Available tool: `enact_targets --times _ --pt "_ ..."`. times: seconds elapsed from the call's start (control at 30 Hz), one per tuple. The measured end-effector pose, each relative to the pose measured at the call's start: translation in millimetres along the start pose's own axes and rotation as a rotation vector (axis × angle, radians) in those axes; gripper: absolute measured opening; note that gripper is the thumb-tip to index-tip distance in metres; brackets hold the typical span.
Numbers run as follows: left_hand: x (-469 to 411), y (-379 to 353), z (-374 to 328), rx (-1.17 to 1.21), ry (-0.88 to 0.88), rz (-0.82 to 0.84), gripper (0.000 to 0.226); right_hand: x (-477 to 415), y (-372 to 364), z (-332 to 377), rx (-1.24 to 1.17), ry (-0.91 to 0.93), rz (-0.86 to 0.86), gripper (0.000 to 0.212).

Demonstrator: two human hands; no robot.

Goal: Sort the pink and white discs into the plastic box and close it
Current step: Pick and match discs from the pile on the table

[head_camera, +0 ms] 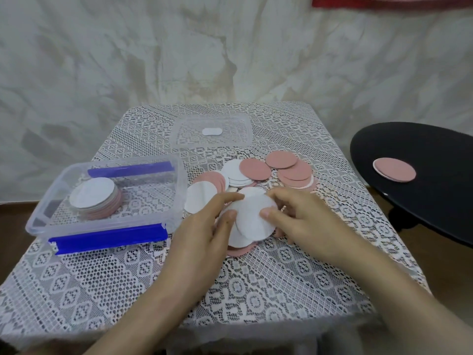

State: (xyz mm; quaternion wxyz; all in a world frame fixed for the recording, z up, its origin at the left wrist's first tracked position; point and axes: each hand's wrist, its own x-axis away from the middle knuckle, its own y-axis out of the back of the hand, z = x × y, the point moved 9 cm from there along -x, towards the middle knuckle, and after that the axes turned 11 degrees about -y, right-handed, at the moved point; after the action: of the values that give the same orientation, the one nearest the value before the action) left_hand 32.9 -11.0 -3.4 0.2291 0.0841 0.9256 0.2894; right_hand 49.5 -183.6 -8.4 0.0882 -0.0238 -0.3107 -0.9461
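L hand [204, 226] & R hand [302, 216] both pinch 1 fanned bundle of discs [253, 219] at mid-table, thumbs on top, white side up, just right of the box [179, 175]. Square the edges w/ both hands first, then lay the bundle flat on the stack [94, 198] inside. Loose discs [256, 169] remain behind; the lid [230, 139] is off.

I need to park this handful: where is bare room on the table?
Bare cloth runs along the near edge, before the box and between the forearms. Another patch lies left of the lid, behind the box. Crowded: discs spread from the lid to the left hand and right hand.
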Motion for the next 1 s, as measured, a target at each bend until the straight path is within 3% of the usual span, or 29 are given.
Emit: enact_targets --times 0.2,0.3,0.5,0.63,1.0 --pt "11.0 -17.4 -23.9 -0.138 -0.103 0.105 0.036 31.0 -3.6 4.6 0.101 0.076 -0.068 0.018" --pt "14.8 -17.5 -32.7 -0.265 -0.147 0.129 0.035 44.9 -3.3 8.0 0.284 0.136 -0.124 0.032" --pt "30.5 -15.6 -44.0 -0.333 -0.206 0.155 0.027 66.2 -14.7 13.7 0.399 0.217 -0.141 0.020" --pt "38.9 -12.2 -46.6 -0.369 -0.215 0.169 0.026 74.3 -19.7 15.6 0.346 0.236 -0.143 0.015" --pt "40.9 -6.1 -37.9 -0.341 -0.232 0.210 0.025 68.0 -32.4 19.6 0.341 0.231 -0.140 0.016"
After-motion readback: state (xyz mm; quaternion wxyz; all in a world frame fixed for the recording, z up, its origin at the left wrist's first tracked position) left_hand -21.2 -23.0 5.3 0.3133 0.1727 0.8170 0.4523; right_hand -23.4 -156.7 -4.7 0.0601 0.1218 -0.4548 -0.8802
